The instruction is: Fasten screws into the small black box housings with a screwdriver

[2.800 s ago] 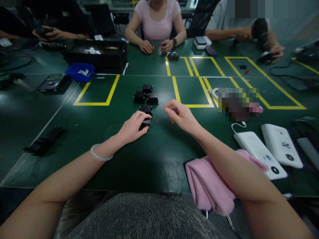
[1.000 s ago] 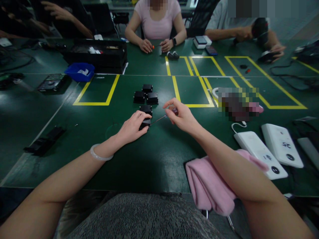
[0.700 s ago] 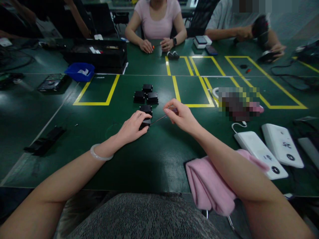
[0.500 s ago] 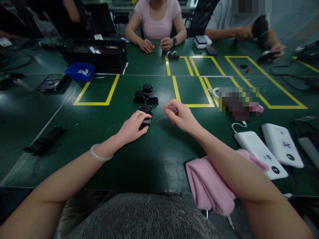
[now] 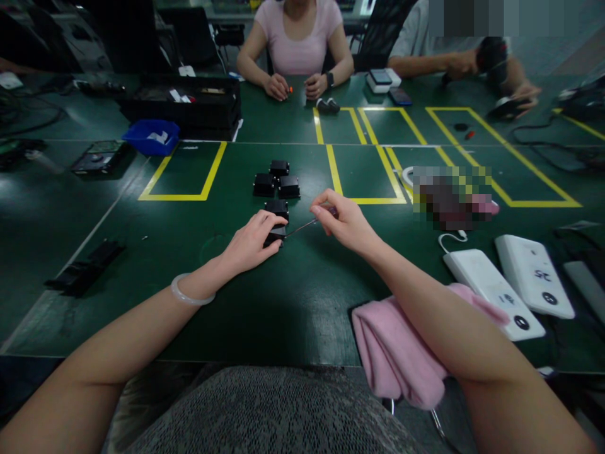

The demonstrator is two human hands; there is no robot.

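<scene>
The only view looked out from the wearer's head at the near edge of the green table (image 5: 307,309), facing forward and down, close above the grey garment (image 5: 269,416), with left hand (image 5: 253,239) and right hand (image 5: 347,221) near mid-view and a pink-shirted co-worker (image 5: 300,41) well beyond, across the tabletop.

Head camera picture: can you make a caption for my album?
On a green table, the left hand holds a black box as the right hand points a screwdriver at its corner.

Blocks (image 5: 265,184) on table (image 5: 302,315), bin (image 5: 150,140) behind left, towel (image 5: 397,347) front right
</scene>
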